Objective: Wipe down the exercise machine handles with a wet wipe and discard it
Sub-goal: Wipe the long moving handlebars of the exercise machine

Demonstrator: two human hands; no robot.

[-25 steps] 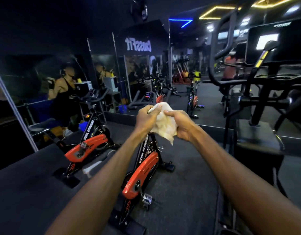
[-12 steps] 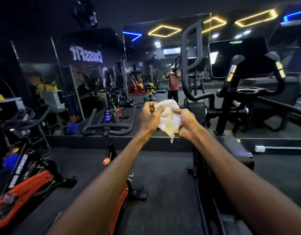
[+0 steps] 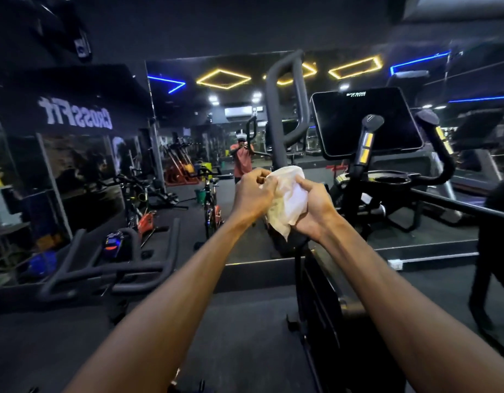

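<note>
Head view is showing the exercise machine (image 3: 358, 211) standing just ahead, its tall looped handle (image 3: 284, 109) rising behind the hands. Left hand (image 3: 252, 195) and right hand (image 3: 314, 209) are both pinching the wet wipe (image 3: 287, 201), each grip closed on it; it is looking limp, light, likely tearable, best bunched into the palm.

The tall looped handle (image 3: 284, 109) rises straight ahead, and open air surrounds its upper bar on both sides. Right of it the dark console screen (image 3: 367, 123) blocks the way, with two short grips (image 3: 365, 143) marked yellow standing just below that screen. Low and left of the looped handle, a spin bike's handlebars (image 3: 111, 268) jut out; between them and the handle lies open floor (image 3: 239, 321)
</note>
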